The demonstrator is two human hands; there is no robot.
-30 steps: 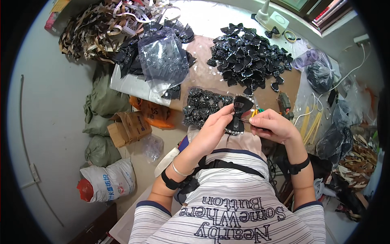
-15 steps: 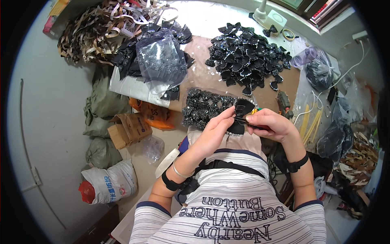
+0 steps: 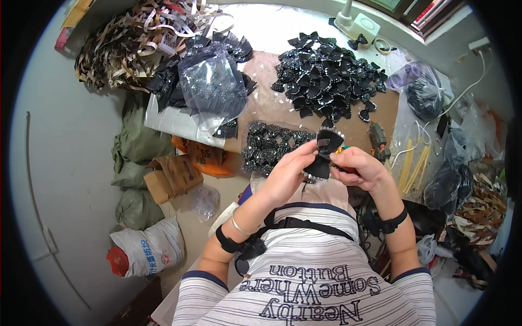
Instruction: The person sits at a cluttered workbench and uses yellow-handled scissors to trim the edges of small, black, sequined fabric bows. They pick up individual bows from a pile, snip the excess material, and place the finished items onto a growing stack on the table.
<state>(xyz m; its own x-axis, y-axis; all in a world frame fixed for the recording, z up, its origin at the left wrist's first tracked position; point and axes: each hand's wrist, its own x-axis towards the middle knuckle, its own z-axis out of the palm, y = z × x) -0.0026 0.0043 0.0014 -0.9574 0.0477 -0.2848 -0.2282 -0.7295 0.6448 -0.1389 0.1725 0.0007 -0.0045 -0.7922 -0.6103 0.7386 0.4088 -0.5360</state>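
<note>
A black bow (image 3: 329, 142) with a sparkling, stone-studded edge is held up before me. Its plain dark side faces me, and a small grey strip shows on it. My left hand (image 3: 296, 165) grips the bow from the left between thumb and fingers. My right hand (image 3: 359, 167) is closed at the bow's right side, thumb against the curled fingers. Something dark shows in its palm, and a yellow and green bit peeks out beyond the thumb; what it is I cannot make out. Just behind my hands lies a flat clear bag (image 3: 253, 157) of black glittery bows.
A large pile of black bows (image 3: 329, 79) covers the table's far middle. Left of it are clear plastic packets (image 3: 212, 81) and tangled ribbon strips (image 3: 117, 51). A glue gun (image 3: 377, 140), yellow sticks (image 3: 416, 168) and a white cable (image 3: 481, 79) lie right. A cardboard box (image 3: 173, 179) stands left.
The bow has turned slightly in my hands, so its studded edges show more. The thin pale lines across it are gone from sight. My hands have stayed nearly in place.
</note>
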